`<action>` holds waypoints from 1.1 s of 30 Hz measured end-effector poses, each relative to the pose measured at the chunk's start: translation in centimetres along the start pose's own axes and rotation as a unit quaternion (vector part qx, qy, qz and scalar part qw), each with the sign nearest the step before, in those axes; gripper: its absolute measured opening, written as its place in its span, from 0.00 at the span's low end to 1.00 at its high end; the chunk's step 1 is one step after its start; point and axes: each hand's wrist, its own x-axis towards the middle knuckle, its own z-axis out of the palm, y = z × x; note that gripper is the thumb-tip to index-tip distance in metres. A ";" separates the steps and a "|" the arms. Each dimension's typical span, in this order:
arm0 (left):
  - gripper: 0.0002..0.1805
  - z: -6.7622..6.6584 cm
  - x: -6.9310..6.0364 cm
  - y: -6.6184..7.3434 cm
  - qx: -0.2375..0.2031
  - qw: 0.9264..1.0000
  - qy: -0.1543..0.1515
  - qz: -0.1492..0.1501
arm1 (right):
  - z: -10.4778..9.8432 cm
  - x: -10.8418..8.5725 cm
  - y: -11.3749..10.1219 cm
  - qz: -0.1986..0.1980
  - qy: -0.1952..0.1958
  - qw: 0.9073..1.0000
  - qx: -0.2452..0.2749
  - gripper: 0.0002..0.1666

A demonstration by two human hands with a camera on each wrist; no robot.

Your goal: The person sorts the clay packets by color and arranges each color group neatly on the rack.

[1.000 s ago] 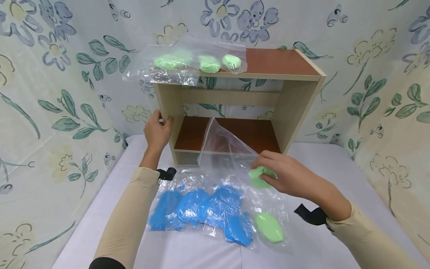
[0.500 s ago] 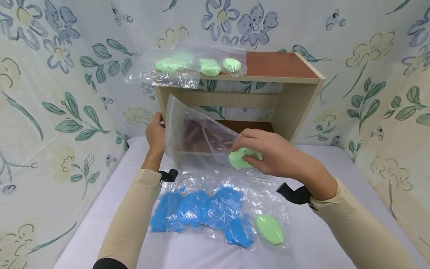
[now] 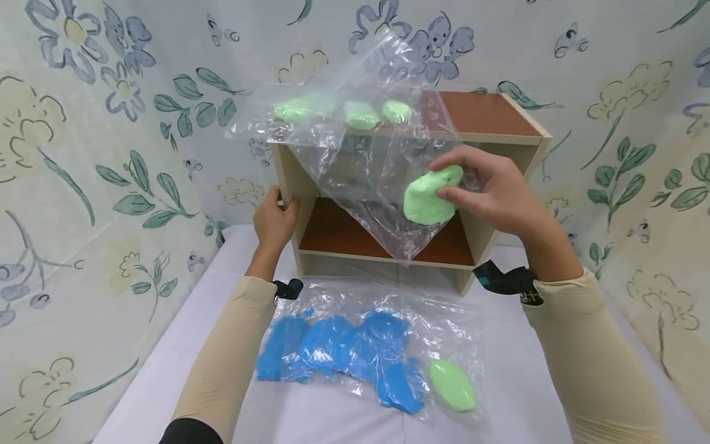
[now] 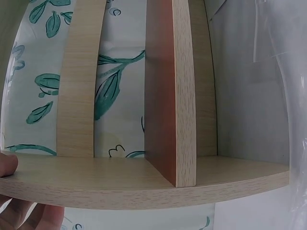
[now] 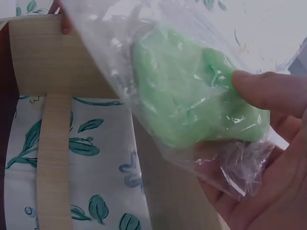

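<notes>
Right hand (image 3: 496,192): thumb and fingers pinch a green piece (image 3: 423,205) inside a clear bag (image 3: 400,237); the thumb lies against the film. Clock positions are read on the head view, 12 o'clock at the top.

Held piece: located in front of the shelf unit (image 3: 490,114), at 3 o'clock from the left hand (image 3: 274,225). Half a second ago it was lower; it has since moved toward 12 o'clock. The bag has turned as well. Its free end previously stood in front of the left side panel; it now points to 11 o'clock, overlapping the top board in view, with one corner hanging at 7 o'clock from the piece. Contact between this bag and the bagged green lumps (image 3: 396,112) on the top board cannot be determined.

Left hand: position unchanged. It grips the left side panel, thumb on the inner face and fingers on the outer face, as the left wrist view shows. The bag no longer covers the thumb.

White tabletop (image 3: 333,419): unchanged. Bagged blue pieces (image 3: 360,345) lie at 7 o'clock from the held piece; a bagged green oval (image 3: 452,385) lies at 6 o'clock, just beside the blue.
</notes>
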 end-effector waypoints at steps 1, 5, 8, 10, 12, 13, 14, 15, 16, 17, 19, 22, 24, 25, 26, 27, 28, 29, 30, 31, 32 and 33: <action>0.16 0.0 0.0 0.0 0.000 1.000 0.000 -0.002 | -0.2 0.1 0.3 0.023 0.010 1.000 0.006 0.20; 0.17 -0.1 0.0 0.0 -0.002 1.000 -0.004 -0.006 | -0.7 0.3 1.4 0.089 0.048 0.994 0.051 0.19; 0.17 -0.2 -0.1 0.0 -0.005 1.000 -0.004 -0.007 | -0.9 0.5 2.0 0.103 0.069 0.984 0.130 0.19; 0.17 -0.2 -0.1 0.0 -0.005 1.000 -0.003 -0.005 | -0.9 0.6 2.3 0.103 0.086 0.972 0.190 0.19; 0.17 -0.2 -0.1 0.0 -0.007 1.000 -0.005 -0.004 | -1.0 0.7 2.5 0.104 0.102 0.960 0.239 0.18; 0.17 -0.2 -0.1 0.1 -0.007 1.000 -0.005 -0.003 | -1.0 0.7 2.5 0.106 0.110 0.956 0.252 0.17; 0.17 -0.2 -0.1 0.1 -0.007 1.000 -0.005 -0.003 | -1.1 0.7 2.4 0.111 0.117 0.952 0.259 0.17; 0.17 -0.2 -0.1 0.1 -0.009 1.000 -0.006 -0.003 | -1.1 0.8 2.3 0.117 0.123 0.951 0.257 0.16; 0.17 -0.2 -0.1 0.1 -0.009 1.000 -0.007 -0.004 | -1.2 0.9 2.3 0.123 0.128 0.952 0.251 0.16; 0.17 -0.2 -0.1 0.1 -0.010 1.000 -0.007 -0.004 | -1.3 1.0 2.1 0.134 0.131 0.953 0.237 0.15; 0.18 -0.1 -0.1 0.1 -0.010 1.000 -0.008 -0.005 | -1.7 1.3 1.9 0.157 0.137 0.955 0.213 0.15; 0.18 0.0 -0.1 0.1 -0.007 1.000 -0.010 -0.005 | -2.3 2.0 1.4 0.196 0.138 0.958 0.156 0.16; 0.18 0.0 -0.1 0.1 -0.006 1.000 -0.011 -0.007 | -2.8 2.5 1.1 0.227 0.134 0.955 0.136 0.17; 0.18 0.0 -0.1 0.1 -0.006 1.000 -0.012 -0.007 | -3.0 2.7 1.0 0.240 0.133 0.952 0.133 0.17; 0.18 -0.1 -0.1 0.1 -0.007 1.000 -0.011 -0.008 | -3.2 3.0 0.9 0.253 0.132 0.948 0.137 0.18; 0.18 -0.1 -0.1 0.1 -0.008 1.000 -0.012 -0.009 | -3.4 3.2 0.8 0.265 0.132 0.943 0.151 0.19; 0.18 -0.1 -0.1 0.2 -0.009 1.000 -0.012 -0.010 | -3.6 3.4 0.7 0.277 0.132 0.936 0.169 0.19; 0.18 -0.2 -0.1 0.2 -0.010 1.000 -0.012 -0.011 | -3.7 3.6 0.6 0.288 0.134 0.929 0.191 0.19; 0.18 -0.2 -0.1 0.2 -0.011 1.000 -0.011 -0.011 | -3.8 3.9 0.6 0.300 0.138 0.920 0.212 0.19; 0.18 -0.2 -0.1 0.3 -0.012 1.000 -0.011 -0.012 | -3.9 4.0 0.5 0.306 0.139 0.913 0.232 0.20; 0.18 -0.2 -0.2 0.3 -0.013 1.000 -0.011 -0.012 | -4.0 4.1 0.5 0.315 0.139 0.906 0.247 0.21; 0.18 -0.2 -0.2 0.3 -0.013 1.000 -0.012 -0.012 | -4.1 4.2 0.4 0.322 0.137 0.901 0.258 0.22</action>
